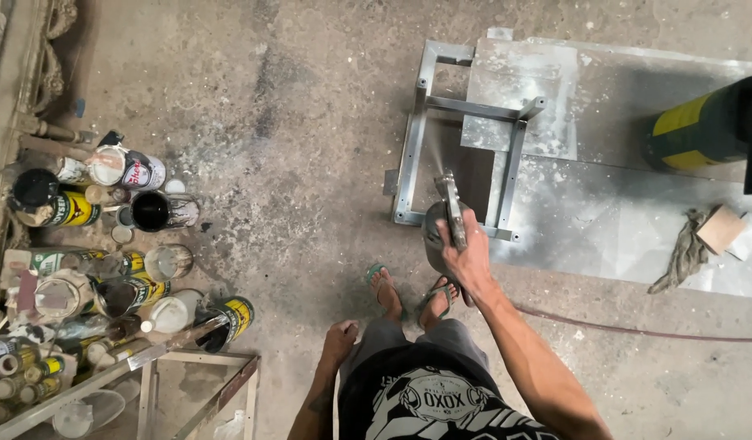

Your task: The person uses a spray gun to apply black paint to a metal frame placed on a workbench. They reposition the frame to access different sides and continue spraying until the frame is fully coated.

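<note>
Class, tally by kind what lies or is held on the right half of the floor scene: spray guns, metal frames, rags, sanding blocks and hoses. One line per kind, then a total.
Spray gun, in the right hand: 1
Metal frame: 1
Rag: 1
Sanding block: 1
Hose: 1
Total: 5

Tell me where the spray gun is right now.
In the head view, the spray gun is in the right hand, just right of centre, over the near edge of the metal frame on the floor.
</note>
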